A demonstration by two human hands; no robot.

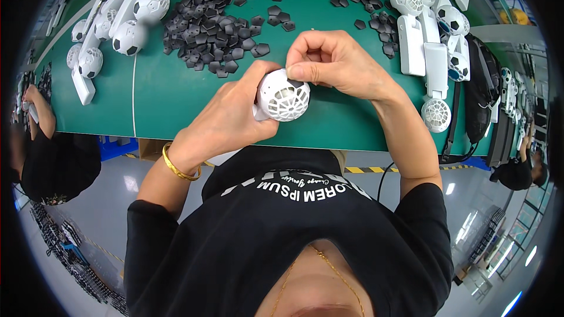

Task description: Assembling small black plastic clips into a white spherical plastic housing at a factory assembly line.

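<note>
Over the near edge of the green table, my left hand [232, 108] is wrapped round a white football-shaped housing [281, 103] with an open lattice on its near face. A black pentagon piece [298, 83] sits at the upper right of the ball, partly covered by my right thumb. My right hand [332, 66] is closed there, thumb and index finger pinched at the piece against the ball. Whether the piece is fully seated cannot be seen. What the ball is joined to lies mostly hidden behind my left palm.
Loose black pentagon pieces [208, 29] form a big pile beyond my hands, with more at the right. White units with football-shaped heads [151, 4] lie at the left; others [436, 61] lie at the right beside a black bag [483, 88]. A co-worker [56, 161] works at the left.
</note>
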